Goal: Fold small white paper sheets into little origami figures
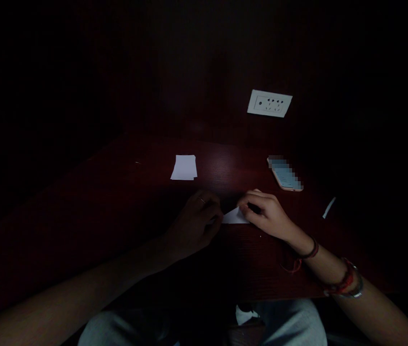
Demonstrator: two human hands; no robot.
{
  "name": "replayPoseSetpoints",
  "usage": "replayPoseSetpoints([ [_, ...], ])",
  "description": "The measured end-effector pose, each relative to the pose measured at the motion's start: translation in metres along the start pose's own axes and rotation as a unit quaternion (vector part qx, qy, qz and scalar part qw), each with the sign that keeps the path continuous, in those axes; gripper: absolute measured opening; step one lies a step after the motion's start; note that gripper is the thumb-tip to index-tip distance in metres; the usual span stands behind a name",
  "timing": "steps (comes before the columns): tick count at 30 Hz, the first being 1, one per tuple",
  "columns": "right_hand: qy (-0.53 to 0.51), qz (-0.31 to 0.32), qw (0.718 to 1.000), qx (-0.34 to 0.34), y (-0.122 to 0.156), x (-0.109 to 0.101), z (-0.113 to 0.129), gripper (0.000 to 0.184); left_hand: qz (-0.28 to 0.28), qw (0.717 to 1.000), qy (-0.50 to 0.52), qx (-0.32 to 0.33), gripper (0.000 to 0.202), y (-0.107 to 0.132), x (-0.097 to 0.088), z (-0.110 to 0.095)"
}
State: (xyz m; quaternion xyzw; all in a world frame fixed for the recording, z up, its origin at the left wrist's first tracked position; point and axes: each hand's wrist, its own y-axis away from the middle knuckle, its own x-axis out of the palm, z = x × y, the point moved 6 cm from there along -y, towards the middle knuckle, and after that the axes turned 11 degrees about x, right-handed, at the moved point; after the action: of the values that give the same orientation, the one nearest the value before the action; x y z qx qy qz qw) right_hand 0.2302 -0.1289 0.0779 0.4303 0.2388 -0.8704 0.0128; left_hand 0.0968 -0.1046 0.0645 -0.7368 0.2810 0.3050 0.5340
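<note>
My left hand (198, 221) and right hand (266, 214) pinch an angular white paper (235, 216) on the dark-red wooden bench (225, 168). Beyond lies a squarish white paper stack (184, 168).

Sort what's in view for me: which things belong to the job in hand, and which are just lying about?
Job in hand:
- white paper, touched by left hand and right hand
- white sheets, probably

Apparently lying about:
- phone
- thin white strip

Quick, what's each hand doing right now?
Left hand: closed, holding one end of the white paper.
Right hand: closed, fingers curled, holding the paper's other end.
</note>
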Motion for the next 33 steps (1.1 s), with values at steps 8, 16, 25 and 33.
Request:
replayPoseSetpoints([
  [8,0.041,0.034,0.998,-0.038,0.002,0.003,0.007,0.012,0.0,1.0,0.003,0.008,0.008,0.0,0.0,-0.001],
  [16,-0.006,0.052,0.999,-0.015,0.002,0.003,0.003,0.016,0.003,1.0,0.003,0.0,0.009,0.0,0.001,0.002],
  [25,-0.015,0.027,0.999,0.008,0.002,-0.001,-0.004,0.015,-0.008,1.0,0.015,-0.016,0.009,0.001,0.0,0.004],
  [33,0.033,-0.1,0.994,0.016,0.008,-0.017,-0.004,0.011,0.007,0.999,-0.017,-0.028,0.008,0.001,-0.001,0.012],
])
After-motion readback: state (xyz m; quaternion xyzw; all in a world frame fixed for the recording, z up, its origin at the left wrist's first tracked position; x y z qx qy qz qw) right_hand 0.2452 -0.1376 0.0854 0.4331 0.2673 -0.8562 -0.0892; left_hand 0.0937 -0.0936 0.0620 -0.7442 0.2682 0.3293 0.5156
